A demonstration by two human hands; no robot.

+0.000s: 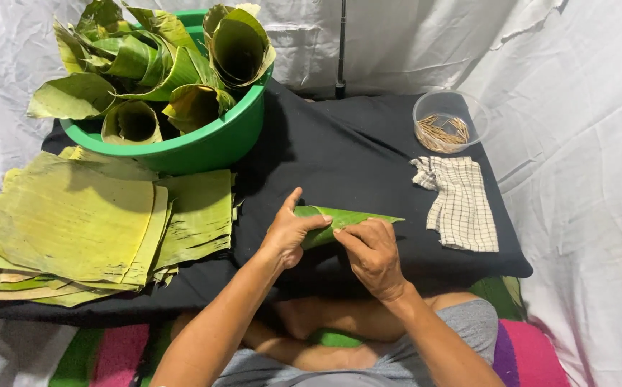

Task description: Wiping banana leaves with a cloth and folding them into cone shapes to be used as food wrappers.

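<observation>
The person sits cross-legged at the near edge of a low surface covered in black cloth (pixel 368 165). Both hands work on a folded banana leaf piece (pixel 347 218), which sits just above the cloth at the near centre.

Left hand (pixel 289 233): fingers curled around the wide, rolled end of the leaf, thumb raised and pointing away. Right hand (pixel 372 251): fingertips pinched down on the upper fold near the middle of the leaf. The narrow tip projects to the right, unsupported. Whether a pin is already inserted under the right fingers cannot be confirmed from this angle.

Handling judgement: the leaf appears light, thin and pliable, with a smooth waxy face that may slip. It is likely to split along its ribs if creased sharply. Hold is best taken at the overlap of the fold, where layers are doubled, not at the thin tip.

Surroundings:
- Far left: a green basin (pixel 210 147) filled with finished leaf cones (pixel 235 46).
- Left: a stack of flat leaf sheets (pixel 74 222).
- Far right: a clear bowl of small wooden sticks (pixel 445 130).
- Right: a checked cloth (pixel 461 201), near the leaf tip but apart from it.
</observation>
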